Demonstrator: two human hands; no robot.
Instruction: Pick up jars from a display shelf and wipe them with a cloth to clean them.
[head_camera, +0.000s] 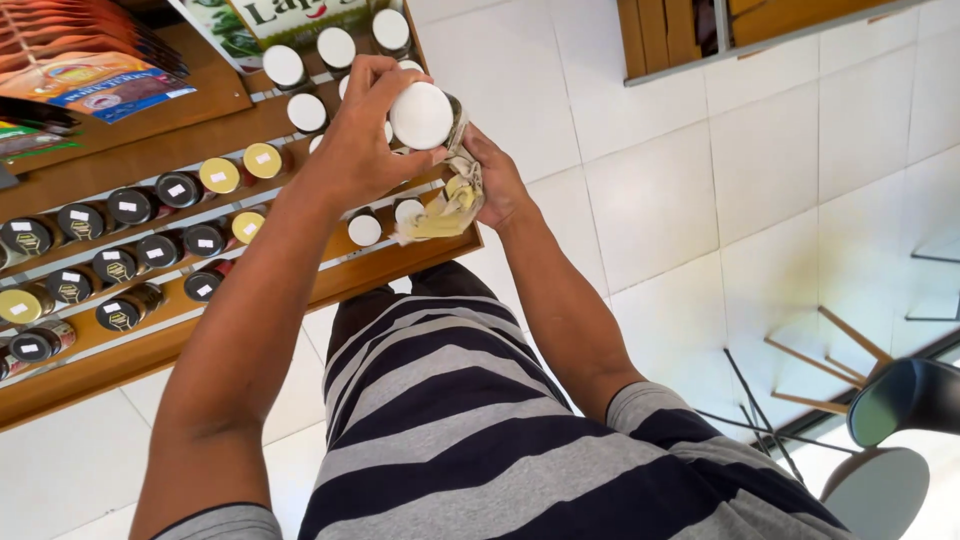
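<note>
White-lidded jar sitting at upper centre of frame, left hand curling around it, fingers wrapping lid rim. Right hand pinching crumpled yellowish cloth against jar side. Judgement: firm hold, steady wiping, working above wooden shelf guarding against drop. Counting: one jar in hand, one cloth; about six other white lids, fourteen dark, five yellow showing at upper left.

the jar shows only its white lid, its body hidden by the left hand. the right hand sits partly behind a yellowish cloth. the wooden shelf and dark chair run off frame.
</note>
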